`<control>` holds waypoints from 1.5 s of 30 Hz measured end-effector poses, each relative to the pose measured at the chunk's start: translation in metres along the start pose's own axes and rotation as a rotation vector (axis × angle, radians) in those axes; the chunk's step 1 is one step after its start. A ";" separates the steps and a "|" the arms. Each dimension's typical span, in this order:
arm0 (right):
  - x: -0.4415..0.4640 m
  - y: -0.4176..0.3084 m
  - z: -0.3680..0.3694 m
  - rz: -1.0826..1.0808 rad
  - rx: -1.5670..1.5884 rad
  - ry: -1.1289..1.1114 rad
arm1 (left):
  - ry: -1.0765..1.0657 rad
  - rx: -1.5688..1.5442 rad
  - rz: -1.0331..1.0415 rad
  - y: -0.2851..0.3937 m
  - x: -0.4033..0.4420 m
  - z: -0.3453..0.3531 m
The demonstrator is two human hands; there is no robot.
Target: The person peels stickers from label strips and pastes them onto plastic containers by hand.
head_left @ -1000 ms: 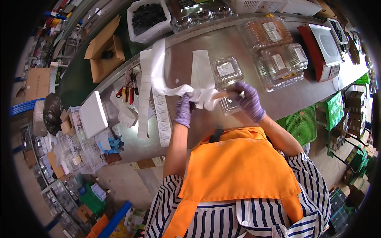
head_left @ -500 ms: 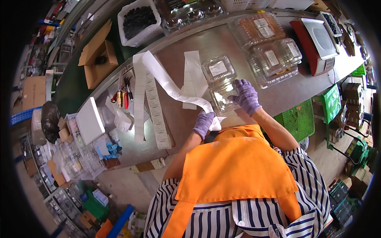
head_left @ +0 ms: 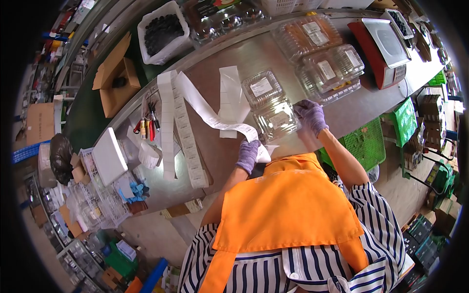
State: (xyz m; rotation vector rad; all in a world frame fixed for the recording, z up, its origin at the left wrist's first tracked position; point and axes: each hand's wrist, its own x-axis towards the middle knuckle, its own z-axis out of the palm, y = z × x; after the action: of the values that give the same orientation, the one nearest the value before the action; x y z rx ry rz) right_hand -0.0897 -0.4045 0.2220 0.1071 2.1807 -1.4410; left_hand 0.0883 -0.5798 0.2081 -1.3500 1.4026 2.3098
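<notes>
In a purple glove, my left hand (head_left: 248,155) is closed on the end of a long white label strip (head_left: 207,115), which curves back over the metal table. My right hand (head_left: 311,116), also gloved, is beside the right edge of a clear plastic box (head_left: 276,120) with a white label on its lid. Its fingers are bent; whether they hold anything is too small to tell. Directly behind that box, another labelled clear box (head_left: 262,89) stands close to it. More label strips (head_left: 189,141) lie to the left of my left hand.
Stacked clear boxes (head_left: 326,73) and a red scale (head_left: 378,51) stand at the back right. Pliers and other tools (head_left: 148,126) lie at the left, near a white foam lid (head_left: 109,156). A green crate (head_left: 364,144) is beyond the table's near edge.
My left hand has drawn the strip down toward the apron. A label now shows on the nearer box, and my right hand has moved off its lid to its right side.
</notes>
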 end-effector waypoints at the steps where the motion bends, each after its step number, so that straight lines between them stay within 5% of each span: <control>1: -0.001 -0.001 -0.002 0.007 0.031 -0.001 | -0.001 -0.024 -0.021 0.001 0.001 0.000; 9: 0.007 0.010 -0.008 0.108 0.360 -0.111 | 0.011 -0.161 -0.165 0.003 0.027 -0.001; 24: 0.010 -0.021 -0.019 0.172 0.158 -0.307 | -0.037 -0.088 -0.296 0.016 0.026 -0.007; 33: 0.017 -0.007 -0.017 0.338 0.492 -0.362 | -0.142 -0.231 -0.283 0.032 0.007 0.009; 39: 0.017 -0.022 -0.027 0.188 -0.064 -0.321 | -0.146 -0.313 -0.226 0.028 0.009 0.014; 43: 0.027 0.020 -0.016 0.343 0.443 -0.436 | -0.170 -0.262 -0.206 0.027 0.009 0.019; 45: 0.008 0.011 -0.013 0.239 0.477 -0.521 | -0.087 -0.035 -0.234 0.030 0.014 0.021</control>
State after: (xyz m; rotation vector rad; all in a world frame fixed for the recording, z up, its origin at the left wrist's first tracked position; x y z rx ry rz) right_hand -0.0979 -0.3898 0.2126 0.1349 1.3423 -1.6025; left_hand 0.0522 -0.5854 0.2209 -1.3260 1.1182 2.2198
